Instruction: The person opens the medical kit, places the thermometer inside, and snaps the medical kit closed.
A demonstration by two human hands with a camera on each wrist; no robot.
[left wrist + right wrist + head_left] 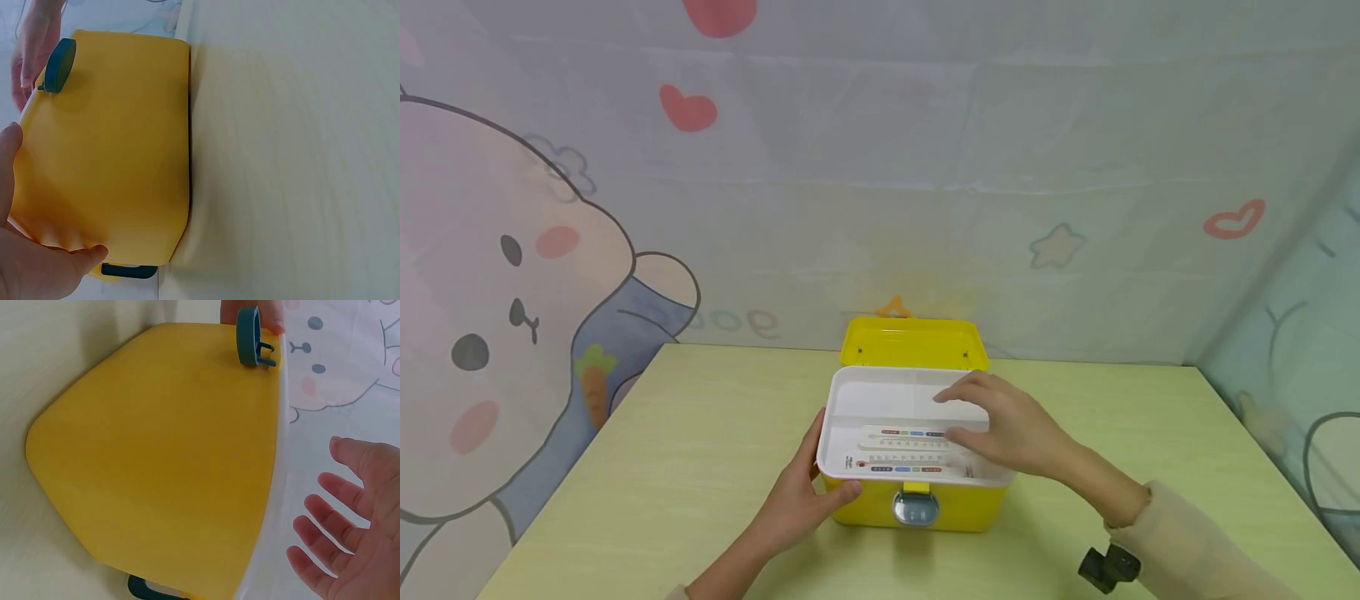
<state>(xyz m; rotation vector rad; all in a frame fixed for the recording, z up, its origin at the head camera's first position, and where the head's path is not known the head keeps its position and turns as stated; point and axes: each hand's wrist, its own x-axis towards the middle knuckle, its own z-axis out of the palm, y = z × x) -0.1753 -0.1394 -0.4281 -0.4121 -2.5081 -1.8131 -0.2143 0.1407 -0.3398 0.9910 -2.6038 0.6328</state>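
A yellow storage box (pixel 958 506) stands on the table with its lid (pixel 913 343) raised at the back. Its top holds a white tray (pixel 880 393). Two flat white thermometers lie side by side in the tray's front part, a rear thermometer (pixel 895 437) and a front thermometer (pixel 898 464). My left hand (pixel 797 500) grips the box's left front corner, thumb on the front and fingers along the side. Above the tray's right side hovers my right hand (pixel 1007 425), holding nothing, fingers apart and slightly bent. It hides the rear thermometer's right end.
A grey-green latch (pixel 916 507) hangs on the box's front, and dark handles show on its sides, one handle (pixel 129 271) near my left hand. The pale wood table (pixel 722 433) reaches back to a printed cloth (pixel 887 167). A small black device (pixel 1108 568) sits at my right sleeve.
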